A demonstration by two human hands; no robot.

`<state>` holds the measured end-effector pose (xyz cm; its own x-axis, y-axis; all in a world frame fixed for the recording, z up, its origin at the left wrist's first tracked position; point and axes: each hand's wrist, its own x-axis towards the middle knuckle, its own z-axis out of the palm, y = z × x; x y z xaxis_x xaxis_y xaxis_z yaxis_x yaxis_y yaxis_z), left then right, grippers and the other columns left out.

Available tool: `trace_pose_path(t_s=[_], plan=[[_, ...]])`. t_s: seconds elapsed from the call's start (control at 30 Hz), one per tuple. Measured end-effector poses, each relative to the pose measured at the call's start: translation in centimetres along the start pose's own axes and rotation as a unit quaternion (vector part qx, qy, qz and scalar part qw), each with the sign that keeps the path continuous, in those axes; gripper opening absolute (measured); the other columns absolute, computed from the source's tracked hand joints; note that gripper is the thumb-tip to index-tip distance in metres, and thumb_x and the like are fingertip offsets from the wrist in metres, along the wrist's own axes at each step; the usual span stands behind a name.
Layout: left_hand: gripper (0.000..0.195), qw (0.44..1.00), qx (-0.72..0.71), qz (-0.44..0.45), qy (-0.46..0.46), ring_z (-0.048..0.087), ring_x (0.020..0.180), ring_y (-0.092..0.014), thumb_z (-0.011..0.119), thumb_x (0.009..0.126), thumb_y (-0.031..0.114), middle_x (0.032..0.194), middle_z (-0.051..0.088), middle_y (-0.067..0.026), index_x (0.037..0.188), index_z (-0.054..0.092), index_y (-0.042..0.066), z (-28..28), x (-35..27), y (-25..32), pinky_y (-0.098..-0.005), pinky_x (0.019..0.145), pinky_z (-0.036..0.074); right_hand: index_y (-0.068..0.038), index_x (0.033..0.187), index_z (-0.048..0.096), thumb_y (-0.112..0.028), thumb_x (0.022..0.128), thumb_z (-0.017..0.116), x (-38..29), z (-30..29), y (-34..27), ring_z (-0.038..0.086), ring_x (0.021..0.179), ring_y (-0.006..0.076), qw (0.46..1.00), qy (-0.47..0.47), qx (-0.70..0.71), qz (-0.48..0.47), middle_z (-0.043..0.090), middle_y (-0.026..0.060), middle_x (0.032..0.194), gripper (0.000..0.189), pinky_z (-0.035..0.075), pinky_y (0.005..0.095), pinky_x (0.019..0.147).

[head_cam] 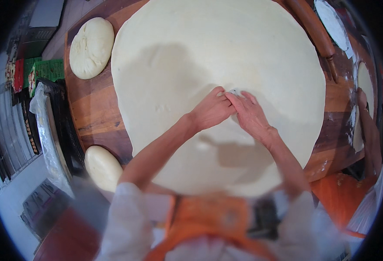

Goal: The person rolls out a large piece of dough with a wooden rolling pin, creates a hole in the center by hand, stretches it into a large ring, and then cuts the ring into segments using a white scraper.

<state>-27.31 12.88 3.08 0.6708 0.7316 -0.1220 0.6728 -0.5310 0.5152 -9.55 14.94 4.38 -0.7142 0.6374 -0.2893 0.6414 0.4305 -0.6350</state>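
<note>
A very large, thin sheet of pale dough (243, 49) covers most of the wooden table in front of me. Above its middle, my left hand (212, 107) and my right hand (250, 111) meet with fingers curled. Between the fingertips shows a small whitish object (234, 92) with a dark mark. My fingers hide most of it, so its kind cannot be told. Shadows of my head and arms fall on the sheet, and its surface looks slightly shiny.
Dough balls lie at left, one far (92, 49) and one near (102, 168). A wooden rolling pin (315, 32) rests by the sheet's far right edge. At right, another person's hand (362, 98) is by flattened dough (365, 80). Dark trays (59, 111) stand beside the wooden table (97, 114).
</note>
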Motion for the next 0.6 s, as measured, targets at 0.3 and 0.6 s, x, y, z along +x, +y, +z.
trace_pose_path(t_s=[0.3,0.6], plan=[[0.056,0.988,0.043,-0.095,0.117,0.035,0.129,-0.019,0.061,0.08,0.036,0.139,0.039,-0.0014,0.131,0.044,0.018,4.4,-5.8,1.5,-0.0483,0.107,0.021,-0.008,0.131,0.04,-0.021,0.083,0.058,-4.8,3.0,2.1,0.038,0.125,0.023,0.98,0.035,-0.185,-0.067,0.043,0.0072,0.132,0.053,0.018,0.0563,0.106],[0.062,0.989,0.019,-0.107,0.096,0.029,0.133,-0.021,0.062,0.079,0.041,0.142,0.035,-0.0018,0.133,0.042,0.019,3.9,-5.6,1.8,-0.0468,0.11,0.018,-0.008,0.133,0.039,-0.027,0.086,0.056,-4.9,3.0,1.3,0.032,0.131,0.0219,0.981,0.007,-0.192,-0.026,0.034,0.0076,0.141,0.053,0.017,0.0545,0.108]])
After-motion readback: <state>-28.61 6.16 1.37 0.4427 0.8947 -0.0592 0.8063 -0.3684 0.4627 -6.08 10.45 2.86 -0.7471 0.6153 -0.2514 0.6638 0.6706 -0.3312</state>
